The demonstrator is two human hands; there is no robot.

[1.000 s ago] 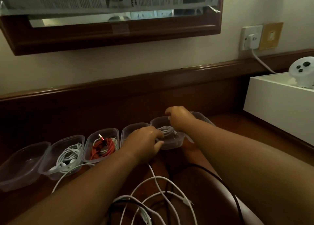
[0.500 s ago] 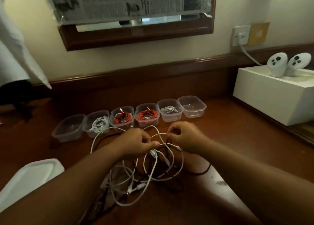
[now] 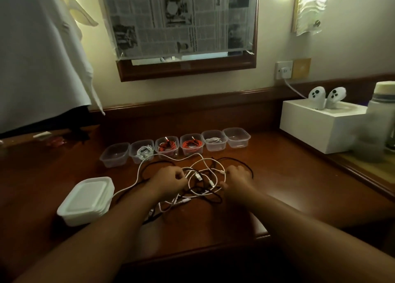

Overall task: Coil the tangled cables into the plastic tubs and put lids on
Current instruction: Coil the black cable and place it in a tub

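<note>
Your left hand (image 3: 171, 181) and right hand (image 3: 237, 179) each curl their fingers on strands of the tangled cables (image 3: 201, 180), which lie on the counter (image 3: 277, 175) just in front of the row of tubs (image 3: 175, 147); stacked lids (image 3: 87, 199) sit left.

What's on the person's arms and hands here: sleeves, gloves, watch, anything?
Nothing worn shows. The left hand and right hand are bare, with no gloves, rings or markings visible. Both forearms are bare up to the frame edge: no sleeves, watch or wristbands. Dim light would hide finer detail.
</note>
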